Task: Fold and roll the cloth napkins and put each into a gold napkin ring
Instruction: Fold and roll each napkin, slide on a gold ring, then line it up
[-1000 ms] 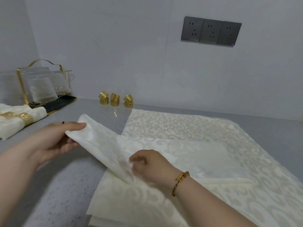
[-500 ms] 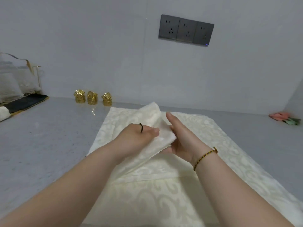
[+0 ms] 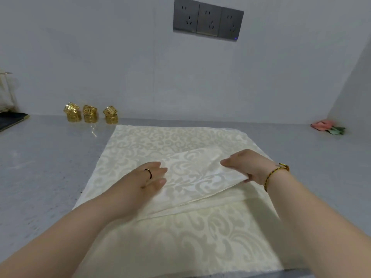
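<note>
A cream damask napkin (image 3: 196,177) lies folded over on top of a larger spread of the same cream cloth (image 3: 180,243) on the grey counter. My left hand (image 3: 144,181) rests flat on the fold's left part, fingers straight. At the fold's right edge my right hand (image 3: 247,167) pinches the cloth, thumb on top and fingers tucked under. Several gold napkin rings (image 3: 90,114) stand in three small stacks at the back left, by the wall, well away from both hands.
A black tray with a gold rack (image 3: 10,119) shows at the far left edge. A pink and green item (image 3: 327,127) lies at the back right near the wall corner. Grey sockets (image 3: 207,20) sit on the wall. Bare grey counter (image 3: 46,167) flanks the cloth.
My left hand carried the napkin's raised corner from the left across to the right, and the fold now lies low on the pile. My right hand shifted to its right edge.
</note>
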